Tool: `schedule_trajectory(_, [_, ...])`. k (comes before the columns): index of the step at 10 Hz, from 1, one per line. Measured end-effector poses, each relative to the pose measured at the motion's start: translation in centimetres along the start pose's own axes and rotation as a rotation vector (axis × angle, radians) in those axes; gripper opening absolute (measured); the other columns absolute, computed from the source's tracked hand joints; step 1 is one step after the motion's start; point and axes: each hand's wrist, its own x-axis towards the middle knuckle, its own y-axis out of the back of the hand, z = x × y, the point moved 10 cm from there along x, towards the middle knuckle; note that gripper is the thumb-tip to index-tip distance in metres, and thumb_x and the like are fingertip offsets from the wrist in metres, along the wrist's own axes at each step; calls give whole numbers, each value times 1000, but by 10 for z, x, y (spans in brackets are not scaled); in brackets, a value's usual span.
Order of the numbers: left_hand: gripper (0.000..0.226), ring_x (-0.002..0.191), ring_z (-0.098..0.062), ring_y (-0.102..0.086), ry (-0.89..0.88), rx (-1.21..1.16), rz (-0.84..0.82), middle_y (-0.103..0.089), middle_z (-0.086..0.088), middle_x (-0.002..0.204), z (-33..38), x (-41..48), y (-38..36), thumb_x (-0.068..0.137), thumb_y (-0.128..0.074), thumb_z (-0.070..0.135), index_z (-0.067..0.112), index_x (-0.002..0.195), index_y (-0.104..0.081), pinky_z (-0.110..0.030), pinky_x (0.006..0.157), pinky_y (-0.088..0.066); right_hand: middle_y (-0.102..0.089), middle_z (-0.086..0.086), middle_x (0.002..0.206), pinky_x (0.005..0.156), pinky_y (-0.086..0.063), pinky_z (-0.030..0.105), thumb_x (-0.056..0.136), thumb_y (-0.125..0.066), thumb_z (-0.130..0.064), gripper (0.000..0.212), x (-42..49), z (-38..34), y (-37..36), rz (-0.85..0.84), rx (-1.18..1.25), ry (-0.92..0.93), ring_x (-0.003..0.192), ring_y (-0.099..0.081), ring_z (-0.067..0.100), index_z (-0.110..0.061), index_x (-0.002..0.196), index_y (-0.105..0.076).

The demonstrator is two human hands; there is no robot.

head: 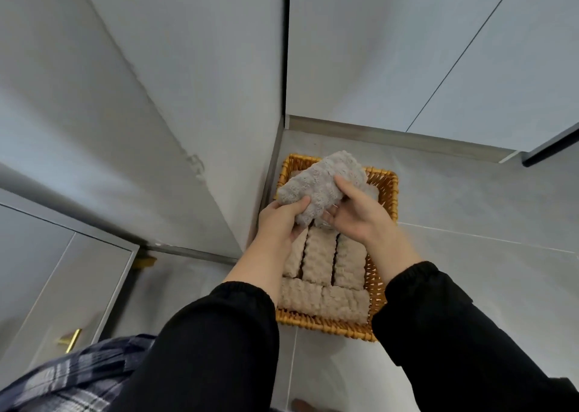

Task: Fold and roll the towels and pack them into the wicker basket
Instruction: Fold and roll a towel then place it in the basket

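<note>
A golden wicker basket (388, 198) stands on the floor in a wall corner. Several rolled beige towels (319, 261) lie packed side by side inside it. Above the basket's far half, both hands hold a grey fluffy rolled towel (319, 179). My left hand (282, 220) grips its near left end, thumb on top. My right hand (357, 214) holds its right side with the thumb pressed on the roll and the fingers beneath. The basket's far part is hidden behind the grey towel.
Grey walls meet at a corner just left of the basket, with a metal skirting (391, 137) along the floor. A door with a brass handle (70, 339) is at the lower left. Tiled floor (470, 208) stretches to the right.
</note>
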Motion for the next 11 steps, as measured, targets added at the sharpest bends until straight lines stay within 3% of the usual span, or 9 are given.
schedule_trajectory(1, [31, 101, -22, -64, -52, 208, -5, -67, -8, 113, 7, 15, 7, 81, -74, 14, 11, 110, -63, -43, 94, -52, -67, 9, 110, 92, -52, 36, 86, -63, -12, 36, 21, -3, 12, 78, -26, 56, 96, -65, 20, -9, 122, -57])
schedule_trajectory(2, [51, 110, -18, -54, -119, 605, 66, -56, 0, 121, 18, 29, 28, 85, -69, 31, 15, 131, -51, -34, 94, -45, -65, 8, 115, 86, -54, 36, 91, -60, -9, 38, 49, -8, 34, 185, -140, 105, 97, -64, 19, -9, 128, -53])
schedule_trajectory(3, [57, 124, -23, -46, -101, 818, 77, -46, -5, 139, 10, 35, 43, 93, -58, 30, 16, 143, -36, -31, 93, -39, -60, 9, 120, 86, -50, 38, 94, -51, 0, 37, 71, 14, 50, 234, -275, 12, 106, -59, 24, -6, 131, -51])
schedule_trajectory(4, [57, 125, -25, -45, 31, 914, 77, -44, -8, 141, -15, 55, 61, 95, -54, 24, 14, 146, -31, -28, 88, -37, -58, 11, 116, 89, -47, 40, 96, -43, 5, 31, 102, 65, 79, 301, -473, -197, 107, -55, 27, -4, 125, -51])
schedule_trajectory(6, [60, 124, -26, -47, 83, 948, 85, -45, -11, 140, -24, 55, 68, 95, -50, 19, 12, 149, -24, -28, 90, -38, -55, 19, 128, 98, -47, 50, 84, -64, 1, 48, 124, 110, 106, 380, -674, -256, 115, -55, 35, 2, 130, -49])
schedule_trajectory(7, [29, 104, -23, -54, 76, 963, 104, -58, -3, 111, -28, 62, 73, 94, -49, 14, 24, 122, -52, -26, 79, -43, -54, 17, 132, 103, -44, 45, 89, -60, -5, 45, 131, 116, 100, 381, -729, -229, 120, -53, 33, 2, 132, -48])
schedule_trajectory(8, [30, 66, -5, -40, 33, 993, 121, -38, 12, 73, -29, 65, 76, 94, -46, 10, 31, 74, -37, -21, 59, -35, -58, 18, 125, 93, -50, 38, 89, -57, -5, 38, 133, 111, 101, 436, -880, -195, 115, -57, 32, 1, 127, -53])
schedule_trajectory(9, [16, 66, -4, -39, 22, 989, 115, -37, 13, 74, -29, 69, 77, 94, -47, 10, 24, 102, -45, -26, 66, -37, -57, 19, 126, 93, -50, 38, 87, -58, -4, 39, 136, 117, 104, 444, -910, -225, 115, -57, 33, 1, 126, -53])
schedule_trajectory(11, [38, 67, -5, -40, 27, 998, 112, -37, 12, 73, -28, 70, 77, 93, -47, 8, 35, 72, -31, -22, 62, -37, -56, 12, 115, 89, -45, 32, 92, -46, -1, 24, 137, 113, 116, 620, -828, -125, 97, -53, 24, 2, 115, -51])
